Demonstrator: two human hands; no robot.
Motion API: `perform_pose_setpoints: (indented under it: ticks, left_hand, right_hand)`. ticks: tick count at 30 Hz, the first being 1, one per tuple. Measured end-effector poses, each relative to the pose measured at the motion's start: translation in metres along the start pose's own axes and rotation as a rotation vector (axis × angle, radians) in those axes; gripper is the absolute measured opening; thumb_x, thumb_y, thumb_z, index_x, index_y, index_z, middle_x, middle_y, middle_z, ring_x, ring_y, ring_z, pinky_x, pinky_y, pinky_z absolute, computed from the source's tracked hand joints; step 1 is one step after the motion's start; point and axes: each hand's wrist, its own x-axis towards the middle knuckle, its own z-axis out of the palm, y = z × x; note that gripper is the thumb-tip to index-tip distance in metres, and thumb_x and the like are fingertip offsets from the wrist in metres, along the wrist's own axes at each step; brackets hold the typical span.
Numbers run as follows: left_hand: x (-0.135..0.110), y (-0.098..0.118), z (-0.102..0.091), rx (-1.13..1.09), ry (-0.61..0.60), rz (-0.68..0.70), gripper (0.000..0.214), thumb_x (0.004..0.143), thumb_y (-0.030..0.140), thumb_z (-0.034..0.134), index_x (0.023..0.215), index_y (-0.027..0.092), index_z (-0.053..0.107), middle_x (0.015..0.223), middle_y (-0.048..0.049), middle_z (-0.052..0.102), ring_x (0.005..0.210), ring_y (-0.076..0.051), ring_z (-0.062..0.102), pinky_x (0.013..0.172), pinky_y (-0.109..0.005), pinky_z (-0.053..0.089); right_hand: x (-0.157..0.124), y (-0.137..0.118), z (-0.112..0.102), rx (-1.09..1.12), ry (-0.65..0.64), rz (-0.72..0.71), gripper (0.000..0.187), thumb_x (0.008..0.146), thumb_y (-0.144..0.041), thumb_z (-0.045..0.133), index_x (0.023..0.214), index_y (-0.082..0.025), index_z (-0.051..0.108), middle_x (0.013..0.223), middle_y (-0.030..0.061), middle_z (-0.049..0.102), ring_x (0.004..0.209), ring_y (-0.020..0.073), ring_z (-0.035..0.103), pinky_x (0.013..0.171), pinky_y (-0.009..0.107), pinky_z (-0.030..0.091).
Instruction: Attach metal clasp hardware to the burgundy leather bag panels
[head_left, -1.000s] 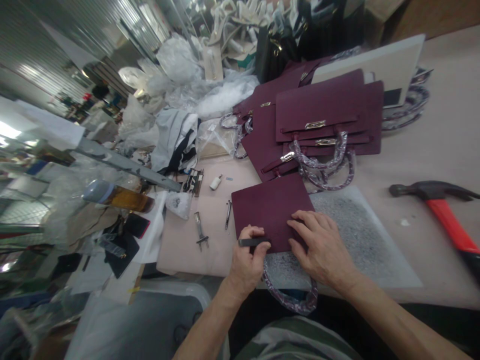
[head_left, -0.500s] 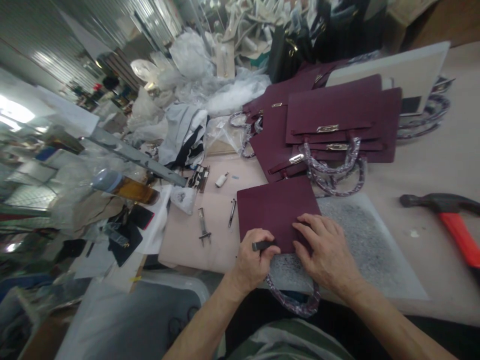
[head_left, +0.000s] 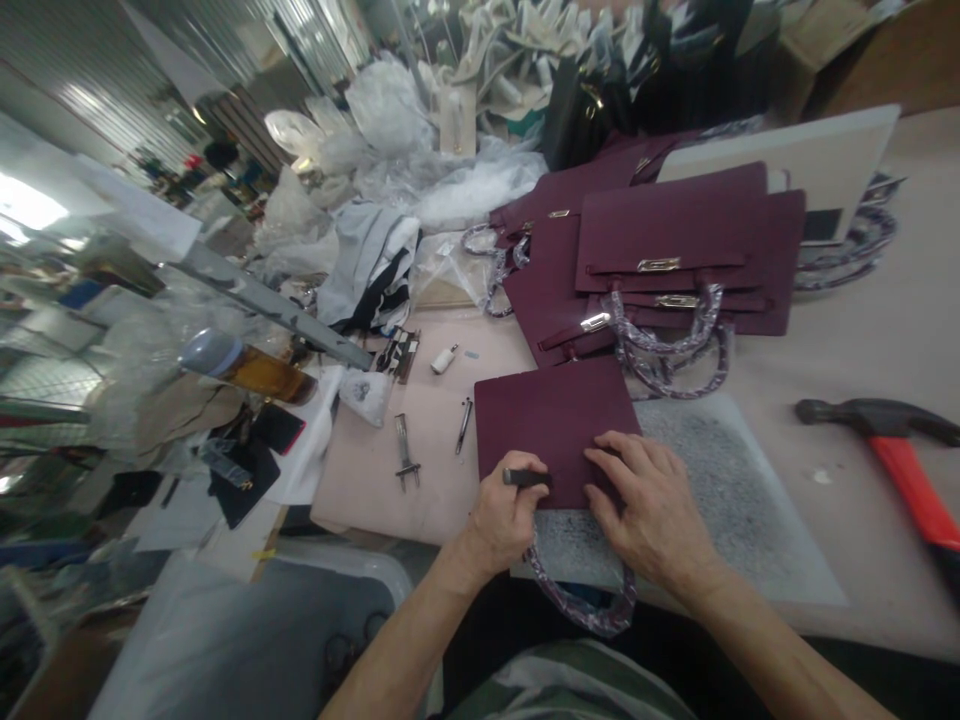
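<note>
On the left end of the grey mat (head_left: 720,480) lies a maroon bag (head_left: 551,420), its wrapped handle (head_left: 577,600) reaching past the mat's near edge. By that edge the left hand (head_left: 504,518) has its fingers clamped on a small dark tool (head_left: 523,477) laid against the bag. The right hand (head_left: 652,510) presses flat on the bag, fingers apart. A hammer (head_left: 900,450) lies right of the mat, and a pile of finished bags (head_left: 675,250) lies behind it.

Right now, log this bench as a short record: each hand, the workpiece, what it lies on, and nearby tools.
Left hand: pinches a small dark tool at the near edge of the burgundy handbag
Right hand: flat on the handbag
Surface: grey pad under the handbag
Handle: wrapped handle juts past the pad's near edge
Nearby: red-handled hammer at right; stack of burgundy handbags behind
</note>
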Motion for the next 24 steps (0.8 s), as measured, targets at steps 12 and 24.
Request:
perform_pose_setpoints:
  ticks: [12,24]
  left_hand:
    - [0.012,-0.003,0.003,0.006,0.024,-0.017,0.014,0.09,0.009,0.054,0.099,0.016,0.061,0.095,-0.0054,0.066,0.09,-0.02,0.063,0.085,-0.029,0.047]
    - [0.007,-0.006,0.013,0.154,0.069,0.034,0.011,0.097,0.016,0.047,0.102,0.017,0.058,0.098,-0.0094,0.063,0.092,-0.025,0.061,0.085,-0.037,0.047]
  right_hand:
    - [-0.001,0.0,-0.001,0.0,-0.003,0.007,0.027,0.097,-0.027,0.052,0.118,-0.014,0.064,0.126,0.0126,0.057,0.117,0.0342,0.049,0.103,0.055,0.037]
    - [0.0,0.0,0.0,-0.002,0.0,0.02,0.027,0.095,-0.026,0.053,0.117,-0.015,0.065,0.126,0.0125,0.057,0.118,0.0339,0.049,0.104,0.055,0.037]
